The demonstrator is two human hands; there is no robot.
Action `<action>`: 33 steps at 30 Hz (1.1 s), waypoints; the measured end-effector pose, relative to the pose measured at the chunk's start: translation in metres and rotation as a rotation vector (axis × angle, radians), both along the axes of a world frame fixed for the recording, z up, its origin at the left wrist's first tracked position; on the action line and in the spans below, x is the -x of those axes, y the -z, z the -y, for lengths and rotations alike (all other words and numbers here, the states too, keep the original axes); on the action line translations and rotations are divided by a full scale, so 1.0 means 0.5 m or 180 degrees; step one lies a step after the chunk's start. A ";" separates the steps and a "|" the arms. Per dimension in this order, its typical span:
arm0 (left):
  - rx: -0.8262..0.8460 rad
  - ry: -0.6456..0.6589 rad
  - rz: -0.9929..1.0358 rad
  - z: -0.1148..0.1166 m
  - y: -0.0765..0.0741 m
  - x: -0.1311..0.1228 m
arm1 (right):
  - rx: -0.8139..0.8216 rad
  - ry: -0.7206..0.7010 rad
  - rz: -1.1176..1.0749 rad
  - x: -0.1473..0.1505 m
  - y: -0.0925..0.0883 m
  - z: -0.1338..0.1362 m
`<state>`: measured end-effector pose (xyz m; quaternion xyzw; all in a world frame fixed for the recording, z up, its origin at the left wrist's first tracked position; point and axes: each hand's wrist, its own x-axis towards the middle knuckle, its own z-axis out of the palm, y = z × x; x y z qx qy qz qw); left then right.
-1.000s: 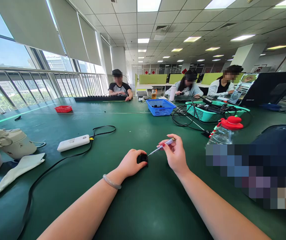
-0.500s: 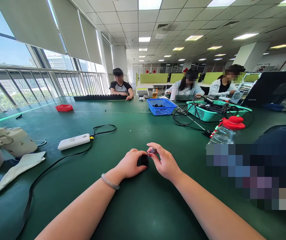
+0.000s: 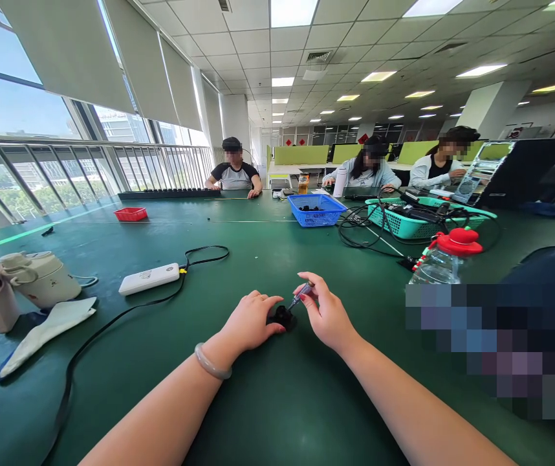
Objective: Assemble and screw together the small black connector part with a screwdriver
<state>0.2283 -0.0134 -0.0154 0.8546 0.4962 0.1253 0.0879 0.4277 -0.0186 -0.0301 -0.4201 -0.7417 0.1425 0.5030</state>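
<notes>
A small black part (image 3: pixel 282 316) lies on the green table (image 3: pixel 268 401) in front of me. My left hand (image 3: pixel 250 321) rests on the table with its fingers curled against the part's left side, holding it down. My right hand (image 3: pixel 325 312) pinches a thin screwdriver (image 3: pixel 301 295) between thumb and fingers. The screwdriver slants down to the left and its tip meets the top of the black part. A pale bangle sits on my left wrist.
A white power bank (image 3: pixel 149 278) with a black cable, a cream kettle (image 3: pixel 44 277) and a white cloth (image 3: pixel 44 327) lie at left. A red-capped bottle (image 3: pixel 445 259), blue basket (image 3: pixel 316 208), teal basket (image 3: pixel 418 220) and laptop stand at right. Three people sit across the table.
My right hand drew close to the left hand with the screwdriver hidden, then raised it a little so its shaft shows again, tip on the black part. The left hand stayed.
</notes>
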 end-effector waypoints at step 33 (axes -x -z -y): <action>0.0058 0.0515 0.0453 -0.012 0.013 -0.002 | -0.0731 0.0198 -0.0333 -0.002 -0.024 0.031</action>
